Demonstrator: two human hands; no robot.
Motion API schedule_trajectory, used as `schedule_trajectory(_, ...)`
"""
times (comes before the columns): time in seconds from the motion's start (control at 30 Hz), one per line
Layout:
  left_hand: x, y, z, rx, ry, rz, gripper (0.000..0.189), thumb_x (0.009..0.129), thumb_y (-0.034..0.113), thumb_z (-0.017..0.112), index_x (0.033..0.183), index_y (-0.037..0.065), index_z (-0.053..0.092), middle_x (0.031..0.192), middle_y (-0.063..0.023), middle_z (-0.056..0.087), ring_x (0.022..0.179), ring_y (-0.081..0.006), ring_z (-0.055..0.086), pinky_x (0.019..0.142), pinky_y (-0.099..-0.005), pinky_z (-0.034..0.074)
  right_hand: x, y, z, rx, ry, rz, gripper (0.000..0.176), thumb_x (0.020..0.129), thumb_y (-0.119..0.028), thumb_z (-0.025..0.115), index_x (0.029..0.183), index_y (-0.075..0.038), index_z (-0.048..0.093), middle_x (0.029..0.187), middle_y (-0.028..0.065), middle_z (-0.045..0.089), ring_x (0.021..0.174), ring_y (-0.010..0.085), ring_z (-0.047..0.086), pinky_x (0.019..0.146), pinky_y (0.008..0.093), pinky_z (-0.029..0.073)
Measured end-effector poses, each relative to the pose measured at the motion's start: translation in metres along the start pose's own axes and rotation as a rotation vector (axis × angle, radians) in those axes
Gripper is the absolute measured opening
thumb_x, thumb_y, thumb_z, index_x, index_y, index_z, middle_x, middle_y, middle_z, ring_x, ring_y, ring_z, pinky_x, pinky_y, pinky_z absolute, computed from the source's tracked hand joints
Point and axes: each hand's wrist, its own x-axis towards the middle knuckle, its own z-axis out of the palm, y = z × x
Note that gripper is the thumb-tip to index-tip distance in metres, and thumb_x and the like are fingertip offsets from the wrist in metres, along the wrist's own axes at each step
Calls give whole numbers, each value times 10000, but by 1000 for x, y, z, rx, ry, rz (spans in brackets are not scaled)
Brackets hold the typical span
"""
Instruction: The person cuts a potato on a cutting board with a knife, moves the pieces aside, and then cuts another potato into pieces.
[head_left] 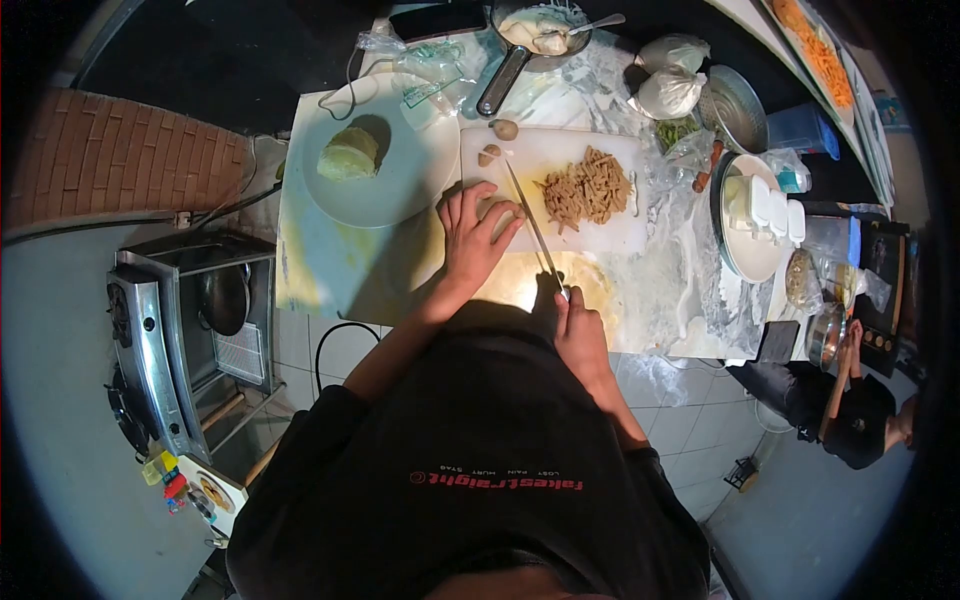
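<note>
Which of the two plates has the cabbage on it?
The grey plate left of the cutting board, beside the left hand, holds the cabbage; the plate on the right carries white blocks.

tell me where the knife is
Head view, centre: the knife is on the cutting board, held by the right hand, between the left hand and the cut strips.
</note>
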Motion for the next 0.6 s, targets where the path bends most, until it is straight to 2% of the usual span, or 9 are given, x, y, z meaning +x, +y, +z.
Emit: schedule_trajectory(0.6,0,1,0,-19,-8,-1,182,813,257,793,959,162,740,1228,-27,562,1151,-255,490,987,-430,333,1,-14,1,9,-27,30,314,1079,-272,417,1073,36,478,722,326,635,710,531,631,594,604,491)
